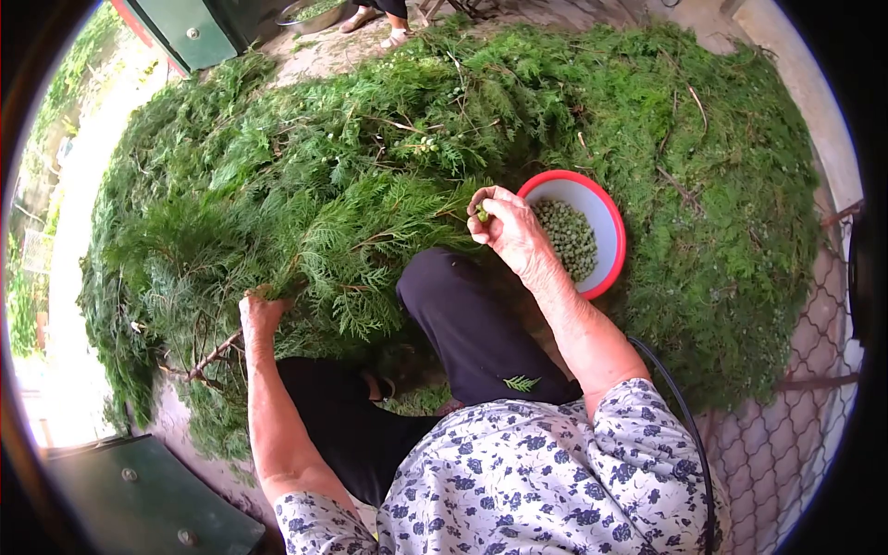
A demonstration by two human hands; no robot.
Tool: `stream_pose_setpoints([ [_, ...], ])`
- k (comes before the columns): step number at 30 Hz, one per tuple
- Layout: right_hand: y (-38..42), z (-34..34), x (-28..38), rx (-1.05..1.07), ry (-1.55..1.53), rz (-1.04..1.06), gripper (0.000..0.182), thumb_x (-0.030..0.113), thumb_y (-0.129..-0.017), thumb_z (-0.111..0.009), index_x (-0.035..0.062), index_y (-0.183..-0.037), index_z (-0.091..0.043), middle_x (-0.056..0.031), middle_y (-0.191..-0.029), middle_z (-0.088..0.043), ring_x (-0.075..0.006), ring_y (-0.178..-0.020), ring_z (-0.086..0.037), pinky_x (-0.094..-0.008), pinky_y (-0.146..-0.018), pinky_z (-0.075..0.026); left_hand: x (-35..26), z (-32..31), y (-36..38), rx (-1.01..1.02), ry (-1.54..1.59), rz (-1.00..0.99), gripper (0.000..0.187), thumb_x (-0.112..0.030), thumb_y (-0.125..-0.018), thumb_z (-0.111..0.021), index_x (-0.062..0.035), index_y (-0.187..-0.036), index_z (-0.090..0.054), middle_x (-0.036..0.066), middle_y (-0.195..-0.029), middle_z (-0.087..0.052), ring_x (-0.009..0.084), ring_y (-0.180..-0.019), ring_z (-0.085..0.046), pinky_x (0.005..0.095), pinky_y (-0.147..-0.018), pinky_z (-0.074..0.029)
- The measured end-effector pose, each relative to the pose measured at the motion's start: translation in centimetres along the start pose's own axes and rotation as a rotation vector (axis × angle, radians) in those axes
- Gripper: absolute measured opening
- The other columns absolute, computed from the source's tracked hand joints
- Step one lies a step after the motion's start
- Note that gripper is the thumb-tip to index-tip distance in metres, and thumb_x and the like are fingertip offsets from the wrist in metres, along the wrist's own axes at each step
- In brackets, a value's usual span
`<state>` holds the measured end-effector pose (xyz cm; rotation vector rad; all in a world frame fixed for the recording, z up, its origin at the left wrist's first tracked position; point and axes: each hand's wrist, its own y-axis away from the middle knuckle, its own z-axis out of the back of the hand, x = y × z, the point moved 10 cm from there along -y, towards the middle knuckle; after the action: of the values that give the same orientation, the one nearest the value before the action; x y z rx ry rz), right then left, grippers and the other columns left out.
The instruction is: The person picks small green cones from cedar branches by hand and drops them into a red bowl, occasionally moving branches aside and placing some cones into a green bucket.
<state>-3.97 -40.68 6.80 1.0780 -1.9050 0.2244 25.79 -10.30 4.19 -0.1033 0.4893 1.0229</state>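
Note:
My left hand (263,314) is closed around a leafy evergreen branch (215,357), its woody stem sticking out below the fist toward the lower left. Green flat sprays (356,227) spread to the right from that hand, over the pile. My right hand (507,229) is raised beside a bucket, thumb and fingers pinched on a small green cone (482,214), partly covered by the fingertips. The white bucket (606,217) has a red rim and holds many small round green cones (566,242). My right wrist passes over its left edge.
A wide heap of cut evergreen branches (740,185) surrounds me on the ground. At the top, another person's feet (396,37) show near a metal bowl (310,13). Green metal doors (157,490) stand at the left. Patterned paving (758,462) lies at lower right.

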Motion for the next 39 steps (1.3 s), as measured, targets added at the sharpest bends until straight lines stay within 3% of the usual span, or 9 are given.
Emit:
stream_pose_setpoints([
  [14, 2.8, 20.6, 3.4, -0.683, 0.141, 0.208, 0.009, 0.014, -0.083, -0.059, 0.0071, -0.08, -0.054, 0.001, -0.059, -0.048, -0.0057, -0.038, -0.036, -0.0199, -0.031, -0.027, 5.9, 1.8, -2.8, -0.277, 0.13, -0.145, 0.014, -0.016, -0.07, -0.059, -0.0059, -0.079, -0.063, 0.011, -0.082, -0.062, 0.0309, -0.082, -0.054, 0.0396, -0.078, -0.04],
  [17, 3.8, 26.3, 5.5, -0.86, 0.541, 0.346, 0.035, 0.012, -0.077, -0.063, -0.0027, -0.107, -0.052, -0.0102, -0.083, -0.059, -0.0197, -0.063, -0.056, -0.029, -0.055, -0.047, 5.9, 1.9, -2.9, -0.207, 0.252, -0.175, 0.011, -0.013, -0.069, -0.058, -0.0089, -0.078, -0.064, 0.009, -0.082, -0.062, 0.0282, -0.086, -0.055, 0.0394, -0.078, -0.038],
  [18, 3.7, 28.2, 6.2, -0.885, 0.72, 0.442, 0.047, 0.011, -0.075, -0.064, -0.0057, -0.116, -0.048, -0.0152, -0.094, -0.061, -0.0258, -0.077, -0.061, -0.0327, -0.069, -0.05, -0.3, 4.3, 0.2, -0.362, -0.163, -0.373, 0.01, -0.008, -0.068, -0.06, -0.0061, -0.077, -0.064, 0.005, -0.076, -0.062, 0.0206, -0.073, -0.056, 0.0335, -0.07, -0.041],
  [21, 4.4, 35.6, 6.8, -1.149, 0.912, 0.299, 0.052, 0.008, -0.075, -0.062, -0.0067, -0.121, -0.044, -0.0227, -0.114, -0.055, -0.0298, -0.103, -0.056, -0.0351, -0.087, -0.044, -0.1, 5.1, 1.0, -0.265, 0.851, 0.001, 0.006, -0.006, -0.062, -0.063, -0.0066, -0.062, -0.056, -0.006, -0.06, -0.048, 0.0078, -0.055, -0.039, 0.0262, -0.053, -0.032],
  [26, 3.2, 19.8, 7.7, -0.73, 0.389, 0.337, 0.022, 0.008, -0.081, -0.057, -0.0057, -0.097, -0.061, -0.0074, -0.082, -0.065, -0.0142, -0.067, -0.062, -0.0262, -0.057, -0.048, 1.6, 5.6, 0.9, -0.365, 0.854, 0.089, 0.017, -0.008, -0.073, -0.062, -0.0065, -0.059, -0.052, -0.002, -0.056, -0.049, 0.0088, -0.048, -0.042, 0.0236, -0.046, -0.033],
  [32, 6.6, -11.0, 0.9, 0.521, 1.018, 0.044, 0.014, 0.011, -0.081, -0.058, 0.0022, -0.086, -0.067, -0.0098, -0.079, -0.064, -0.0117, -0.067, -0.061, -0.0242, -0.059, -0.048, 3.0, 6.2, 0.6, -0.394, 0.929, 0.066, 0.022, -0.003, -0.073, -0.061, -0.0058, -0.056, -0.047, 0.001, -0.053, -0.048, 0.01, -0.047, -0.044, 0.0253, -0.045, -0.037],
  [34, 6.7, -13.6, -3.1, 0.678, 1.15, 0.422, 0.023, 0.014, -0.08, -0.059, 0.002, -0.099, -0.064, -0.0115, -0.079, -0.063, -0.0126, -0.065, -0.06, -0.0261, -0.061, -0.048, 3.1, 6.8, 0.8, -0.434, 0.993, 0.055, 0.023, -0.003, -0.073, -0.06, -0.0061, -0.055, -0.046, 0.001, -0.053, -0.047, 0.0101, -0.046, -0.044, 0.0259, -0.044, -0.037],
  [37, 3.5, -11.5, -6.3, 0.17, 0.869, 0.104, 0.039, 0.018, -0.079, -0.062, -0.0022, -0.111, -0.053, -0.0099, -0.074, -0.062, -0.0124, -0.062, -0.058, -0.0271, -0.058, -0.046, 3.6, 7.8, 1.7, -0.459, 1.087, 0.044, 0.021, -0.002, -0.073, -0.059, -0.0056, -0.056, -0.048, 0.0, -0.052, -0.047, 0.0096, -0.045, -0.042, 0.0258, -0.043, -0.036],
  [39, 1.9, -11.4, -4.6, 0.035, 0.937, 0.357, 0.028, 0.02, -0.079, -0.064, -0.0034, -0.091, -0.057, -0.012, -0.079, -0.063, -0.0184, -0.058, -0.059, -0.0314, -0.056, -0.046, 4.4, 8.7, 2.3, -0.496, 1.028, 0.014, 0.022, -0.003, -0.074, -0.058, -0.0065, -0.055, -0.049, -0.002, -0.052, -0.046, 0.0091, -0.045, -0.041, 0.0255, -0.042, -0.033],
])
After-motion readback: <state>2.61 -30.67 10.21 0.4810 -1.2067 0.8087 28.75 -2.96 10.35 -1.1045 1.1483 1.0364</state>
